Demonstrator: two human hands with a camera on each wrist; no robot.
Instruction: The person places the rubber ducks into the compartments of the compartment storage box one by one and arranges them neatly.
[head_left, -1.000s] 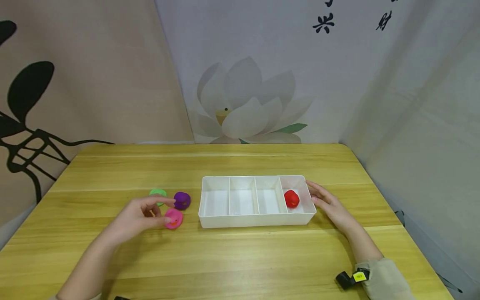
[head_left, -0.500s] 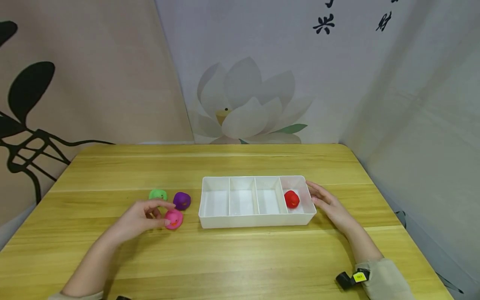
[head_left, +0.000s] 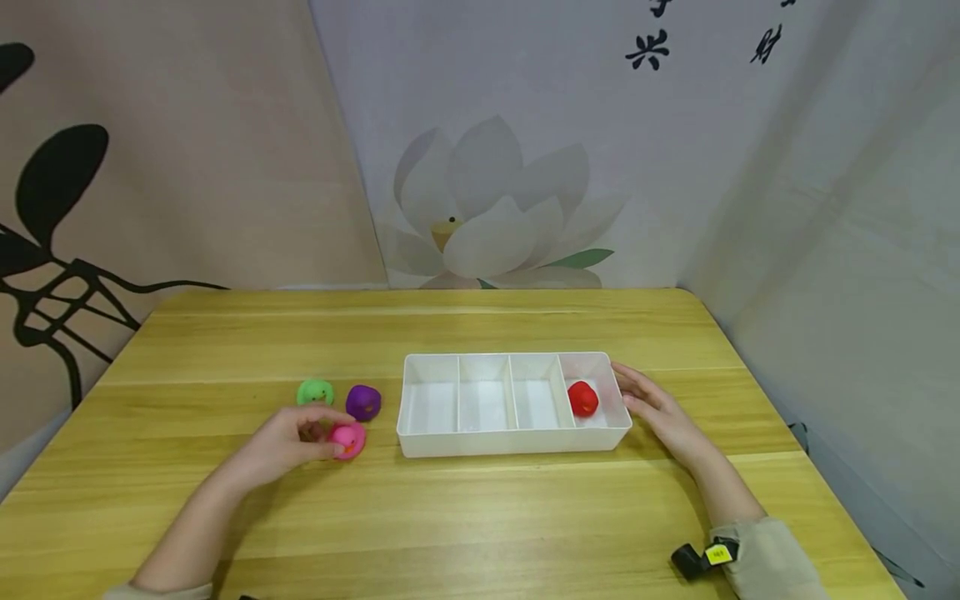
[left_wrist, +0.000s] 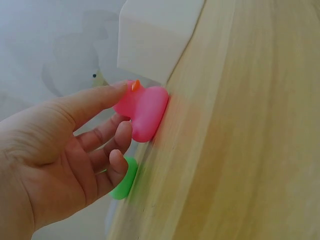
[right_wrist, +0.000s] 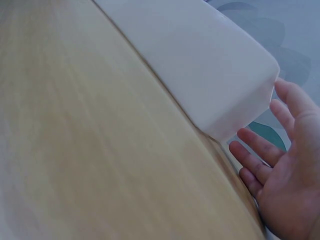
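Note:
A pink toy duck [head_left: 349, 439] with an orange beak sits on the table, left of the white tray [head_left: 513, 443]. My left hand [head_left: 281, 442] pinches its head, the thumb on the near side; in the left wrist view the pink duck [left_wrist: 150, 112] still touches the wood. Just behind it are a purple toy [head_left: 363, 402] and a green toy duck [head_left: 315, 391]. In the tray's rightmost compartment lies a red toy [head_left: 582, 399]. My right hand [head_left: 663, 414] rests its relaxed fingers against the tray's right end, as the right wrist view confirms.
The tray has three other compartments to the left of the red toy, with thin dividers between them. A wooden table [head_left: 480, 525] carries everything, its far edge meeting a printed curtain [head_left: 495, 167].
My left fingers have lowered and closed in on the pink duck's head, uncovering more of the green duck. The right hand and the tray have stayed in place.

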